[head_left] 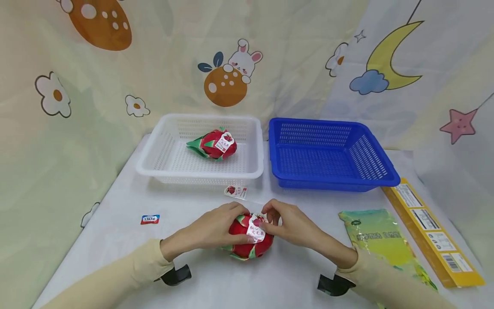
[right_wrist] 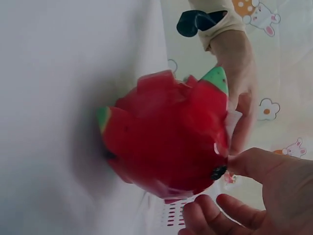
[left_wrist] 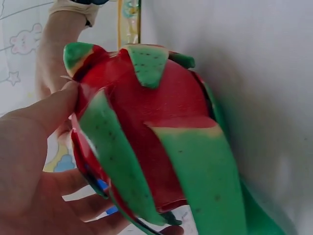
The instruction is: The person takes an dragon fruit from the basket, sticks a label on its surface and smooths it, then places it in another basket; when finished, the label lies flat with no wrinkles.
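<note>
A red dragon fruit [head_left: 251,249] with green scales lies on the white table, a white printed label [head_left: 255,232] on its upper side. My left hand [head_left: 218,225] grips it from the left, thumb and fingers spread round it. In the left wrist view, the dragon fruit [left_wrist: 156,107] hides part of those fingers. My right hand [head_left: 291,223] touches the label with its thumb from the right. In the right wrist view, that hand's thumb [right_wrist: 254,164] rests against the fruit, its other fingers bent and apart from the thumb.
Behind the hands stand a white basket [head_left: 200,175] with another labelled dragon fruit [head_left: 216,145] and a blue basket [head_left: 335,184]. A loose label strip [head_left: 235,192] lies before the white one. At right are a green-yellow packet [head_left: 378,236] and a yellow box [head_left: 432,236]; a small wrapper [head_left: 150,219] lies left.
</note>
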`<state>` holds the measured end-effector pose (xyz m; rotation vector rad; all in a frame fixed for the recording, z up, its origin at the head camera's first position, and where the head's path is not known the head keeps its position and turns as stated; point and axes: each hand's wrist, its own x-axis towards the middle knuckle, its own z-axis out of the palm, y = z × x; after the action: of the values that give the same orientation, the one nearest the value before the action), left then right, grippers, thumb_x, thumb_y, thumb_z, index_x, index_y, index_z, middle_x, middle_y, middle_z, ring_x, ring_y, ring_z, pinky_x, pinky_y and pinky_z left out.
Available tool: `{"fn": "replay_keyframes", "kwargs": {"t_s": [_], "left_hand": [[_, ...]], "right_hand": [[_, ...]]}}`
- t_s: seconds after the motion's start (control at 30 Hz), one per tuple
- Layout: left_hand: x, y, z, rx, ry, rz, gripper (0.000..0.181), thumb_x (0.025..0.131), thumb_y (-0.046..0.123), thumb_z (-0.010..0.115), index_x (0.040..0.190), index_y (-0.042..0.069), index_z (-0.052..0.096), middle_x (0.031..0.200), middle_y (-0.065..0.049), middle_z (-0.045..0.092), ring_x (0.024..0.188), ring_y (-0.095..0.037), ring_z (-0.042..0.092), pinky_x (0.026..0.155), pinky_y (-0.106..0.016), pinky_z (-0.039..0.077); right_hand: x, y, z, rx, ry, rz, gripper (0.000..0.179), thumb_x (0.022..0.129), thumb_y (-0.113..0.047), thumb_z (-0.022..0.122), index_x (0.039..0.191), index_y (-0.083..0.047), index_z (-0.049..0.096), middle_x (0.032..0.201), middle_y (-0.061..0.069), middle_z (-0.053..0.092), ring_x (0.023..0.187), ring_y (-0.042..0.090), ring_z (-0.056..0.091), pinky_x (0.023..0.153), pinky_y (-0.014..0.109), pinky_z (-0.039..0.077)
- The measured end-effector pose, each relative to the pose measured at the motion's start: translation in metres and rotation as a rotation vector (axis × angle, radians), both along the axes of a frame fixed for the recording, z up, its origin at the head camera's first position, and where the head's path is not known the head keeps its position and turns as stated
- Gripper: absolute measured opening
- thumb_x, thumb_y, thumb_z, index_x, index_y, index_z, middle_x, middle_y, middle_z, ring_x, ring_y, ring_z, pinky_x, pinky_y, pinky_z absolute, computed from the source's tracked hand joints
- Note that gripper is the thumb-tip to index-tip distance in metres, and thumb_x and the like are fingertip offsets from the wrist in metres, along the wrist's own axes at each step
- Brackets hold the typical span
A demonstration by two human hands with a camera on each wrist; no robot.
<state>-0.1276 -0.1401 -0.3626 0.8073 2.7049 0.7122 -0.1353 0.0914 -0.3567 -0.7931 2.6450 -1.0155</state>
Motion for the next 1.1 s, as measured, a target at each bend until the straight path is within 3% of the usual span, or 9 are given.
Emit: {"fn": "replay_keyframes", "kwargs": {"t_s": [0.1, 0.27, 0.37, 0.5, 0.67, 0.77, 0.93, 1.1], "left_hand": [[0.002, 0.0, -0.001, 0.002, -0.019, 0.018, 0.059, 0.079, 0.056, 0.072, 0.124, 0.02, 0.057, 0.123, -0.001, 0.059, 0.108, -0.015, 0.056, 0.078, -0.035, 0.059], [0.003, -0.001, -0.003, 0.01, -0.026, 0.022, 0.06, 0.079, 0.056, 0.071, 0.124, 0.02, 0.057, 0.125, -0.002, 0.058, 0.11, -0.016, 0.056, 0.078, -0.036, 0.059], [0.002, -0.001, -0.003, 0.022, -0.026, 0.021, 0.059, 0.079, 0.055, 0.072, 0.123, 0.02, 0.057, 0.123, -0.001, 0.059, 0.109, -0.016, 0.055, 0.079, -0.035, 0.059], [0.002, 0.0, -0.003, 0.044, -0.043, 0.022, 0.058, 0.079, 0.054, 0.073, 0.122, 0.02, 0.057, 0.122, -0.001, 0.059, 0.109, -0.016, 0.055, 0.08, -0.036, 0.058], [0.002, 0.002, -0.004, 0.05, -0.059, 0.023, 0.058, 0.078, 0.055, 0.073, 0.122, 0.021, 0.057, 0.122, 0.0, 0.059, 0.109, -0.015, 0.055, 0.079, -0.035, 0.059], [0.002, 0.002, -0.004, 0.048, -0.059, 0.025, 0.058, 0.078, 0.055, 0.073, 0.122, 0.021, 0.057, 0.122, 0.001, 0.059, 0.109, -0.015, 0.055, 0.078, -0.033, 0.058], [0.002, 0.0, -0.002, 0.044, -0.049, 0.029, 0.058, 0.078, 0.057, 0.071, 0.122, 0.022, 0.057, 0.121, 0.002, 0.059, 0.109, -0.014, 0.055, 0.078, -0.033, 0.058], [0.001, 0.0, -0.003, 0.032, -0.046, 0.035, 0.059, 0.078, 0.057, 0.072, 0.123, 0.021, 0.058, 0.122, 0.002, 0.059, 0.109, -0.014, 0.055, 0.079, -0.034, 0.058]], "right_hand": [[0.002, 0.002, -0.005, -0.028, -0.093, -0.022, 0.038, 0.09, -0.032, 0.067, 0.116, -0.007, 0.058, 0.097, 0.0, 0.065, 0.09, 0.015, 0.062, 0.067, 0.022, 0.053], [0.001, -0.001, -0.015, -0.089, -0.218, -0.063, 0.044, 0.092, -0.037, 0.064, 0.124, -0.008, 0.056, 0.12, 0.007, 0.063, 0.112, 0.026, 0.061, 0.088, 0.041, 0.054], [-0.003, -0.008, -0.019, -0.115, -0.239, -0.105, 0.039, 0.091, -0.039, 0.064, 0.117, -0.009, 0.059, 0.117, 0.006, 0.063, 0.11, 0.025, 0.06, 0.087, 0.041, 0.053], [-0.007, -0.017, -0.025, -0.142, -0.279, -0.194, 0.026, 0.095, -0.035, 0.059, 0.105, -0.011, 0.06, 0.103, 0.003, 0.063, 0.095, 0.018, 0.06, 0.075, 0.028, 0.051], [-0.006, -0.016, -0.025, -0.172, -0.377, -0.266, 0.022, 0.097, -0.033, 0.056, 0.104, -0.013, 0.061, 0.097, 0.002, 0.062, 0.087, 0.014, 0.056, 0.07, 0.024, 0.048], [-0.003, -0.01, -0.021, -0.164, -0.396, -0.21, 0.032, 0.094, -0.039, 0.06, 0.113, -0.013, 0.06, 0.109, 0.003, 0.062, 0.098, 0.017, 0.058, 0.076, 0.029, 0.052], [0.003, 0.003, -0.02, -0.157, -0.379, -0.025, 0.054, 0.088, -0.038, 0.069, 0.132, -0.012, 0.051, 0.132, 0.008, 0.051, 0.123, 0.03, 0.052, 0.09, 0.038, 0.054], [0.002, 0.012, -0.027, -0.196, -0.413, 0.058, 0.066, 0.085, -0.032, 0.075, 0.141, -0.014, 0.045, 0.141, 0.009, 0.045, 0.131, 0.035, 0.047, 0.091, 0.031, 0.054]]}}
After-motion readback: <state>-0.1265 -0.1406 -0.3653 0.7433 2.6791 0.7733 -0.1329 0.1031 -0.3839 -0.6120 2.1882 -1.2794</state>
